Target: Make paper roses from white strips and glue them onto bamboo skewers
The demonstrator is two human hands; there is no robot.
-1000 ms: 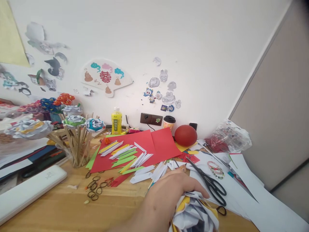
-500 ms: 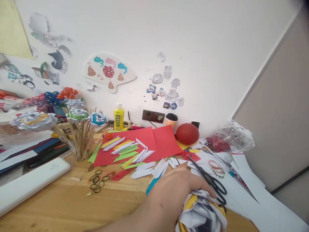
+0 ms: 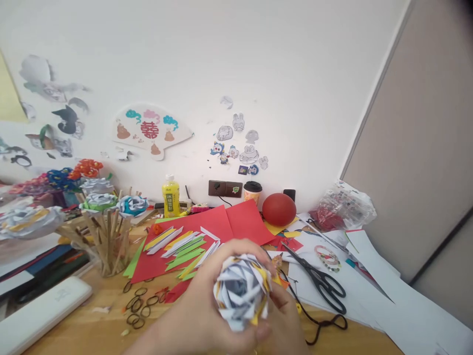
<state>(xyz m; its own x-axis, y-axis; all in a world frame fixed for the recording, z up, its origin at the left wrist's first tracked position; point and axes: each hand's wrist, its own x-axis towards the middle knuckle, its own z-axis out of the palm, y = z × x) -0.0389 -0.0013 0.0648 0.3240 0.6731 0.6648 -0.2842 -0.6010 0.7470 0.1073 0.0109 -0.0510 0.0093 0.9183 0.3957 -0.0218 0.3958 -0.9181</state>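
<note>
A folded-paper flower [image 3: 242,291], white with yellow edges, faces me at the lower middle. My left hand [image 3: 203,296] is wrapped round its left side and top, fingers closed. On the flower's lower right, my right hand [image 3: 284,315] also grips it, with fingers bent; part of this hand lies behind the flower. Beyond the hands, folded strips of white, green and yellow paper [image 3: 185,251] rest on red paper [image 3: 251,222]. Black scissors [image 3: 318,278] lie to the right, and a black cord [image 3: 325,323] curls beside my right hand.
Several rubber bands [image 3: 136,308] lie at the left, near a cup of wooden sticks [image 3: 111,246]. A long white case [image 3: 44,315] occupies the left front. Toward the wall stand a yellow bottle [image 3: 170,197], a lidded paper cup [image 3: 253,192] and a red balloon [image 3: 279,209]. White paper sheets [image 3: 373,266] cover the right.
The flower has moved left and up, turning to face me. My left hand has shifted from above it to its left side, and my right hand now shows at the lower right. The view tilted up.
</note>
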